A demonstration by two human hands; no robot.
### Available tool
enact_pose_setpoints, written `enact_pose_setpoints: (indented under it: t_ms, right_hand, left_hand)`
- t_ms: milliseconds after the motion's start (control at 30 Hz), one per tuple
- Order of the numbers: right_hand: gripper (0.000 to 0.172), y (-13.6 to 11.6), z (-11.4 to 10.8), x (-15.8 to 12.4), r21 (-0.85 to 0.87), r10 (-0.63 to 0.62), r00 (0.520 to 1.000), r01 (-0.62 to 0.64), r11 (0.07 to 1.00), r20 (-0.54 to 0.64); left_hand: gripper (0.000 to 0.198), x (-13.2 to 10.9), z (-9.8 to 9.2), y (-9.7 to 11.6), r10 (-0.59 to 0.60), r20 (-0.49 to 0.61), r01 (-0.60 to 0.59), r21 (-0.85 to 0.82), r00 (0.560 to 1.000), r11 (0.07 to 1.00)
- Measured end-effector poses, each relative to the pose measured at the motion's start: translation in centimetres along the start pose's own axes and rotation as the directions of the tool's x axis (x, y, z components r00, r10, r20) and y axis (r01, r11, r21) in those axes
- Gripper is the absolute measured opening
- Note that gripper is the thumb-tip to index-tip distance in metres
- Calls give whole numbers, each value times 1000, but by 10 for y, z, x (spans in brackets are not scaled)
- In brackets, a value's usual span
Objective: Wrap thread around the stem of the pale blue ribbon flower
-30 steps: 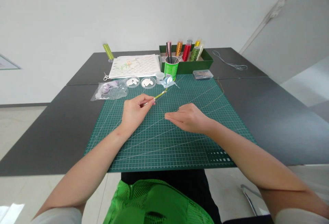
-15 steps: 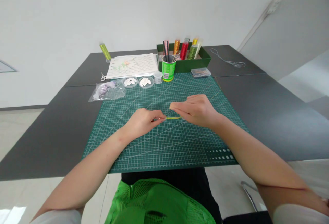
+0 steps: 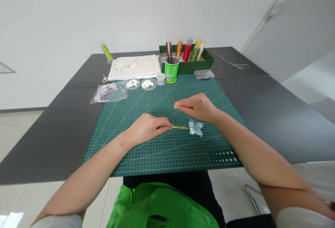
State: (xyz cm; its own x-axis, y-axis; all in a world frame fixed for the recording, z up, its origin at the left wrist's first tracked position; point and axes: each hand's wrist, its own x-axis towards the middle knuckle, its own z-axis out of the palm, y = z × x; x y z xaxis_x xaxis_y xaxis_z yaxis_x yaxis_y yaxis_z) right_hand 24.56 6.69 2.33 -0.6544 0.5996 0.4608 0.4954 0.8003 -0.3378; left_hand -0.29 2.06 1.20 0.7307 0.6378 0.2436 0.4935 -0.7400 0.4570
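Note:
Above the middle of the green cutting mat (image 3: 146, 154), my left hand (image 3: 148, 128) pinches the end of a thin yellow-green stem (image 3: 181, 127). At the stem's right end is a pale blue-white artificial flower (image 3: 195, 128) with pointed petals. My right hand (image 3: 197, 107) is closed in a pinch above and to the right of the left one. From its fingertips a fine thread (image 3: 173, 117) runs down to the stem near the left fingertips. The flower lies below the right hand, apart from it.
Behind the hands stand a green can (image 3: 171, 70) with tools, a green box (image 3: 206, 64) of thread spools and a clear case (image 3: 203, 74). Two dishes of white pieces (image 3: 148, 84), a lidded tub (image 3: 160, 79), a plastic bag (image 3: 110, 92), papers (image 3: 146, 66) and scissors (image 3: 105, 78) lie further left.
My right hand has moved slightly up and left, uncovering the flower and showing the thread. The left hand has shifted a little right and down with the stem.

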Motion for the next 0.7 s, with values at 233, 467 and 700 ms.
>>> enact_pose_setpoints:
  t_ms: [233, 467, 700]
  right_hand:
    - [34, 4, 0, 2, 76, 73, 997, -75, 994, 26]
    - [35, 19, 19, 3, 212, 134, 987, -151, 966, 94]
    - [30, 3, 34, 0, 201, 137, 988, -148, 968, 66]
  left_hand:
    - [16, 0, 0, -1, -24, -19, 23, -34, 1000, 999]
    - [22, -2, -5, 1, -37, -160, 29, -54, 986, 998]
    - [19, -2, -5, -1, -291, -535, 234, -174, 793, 957]
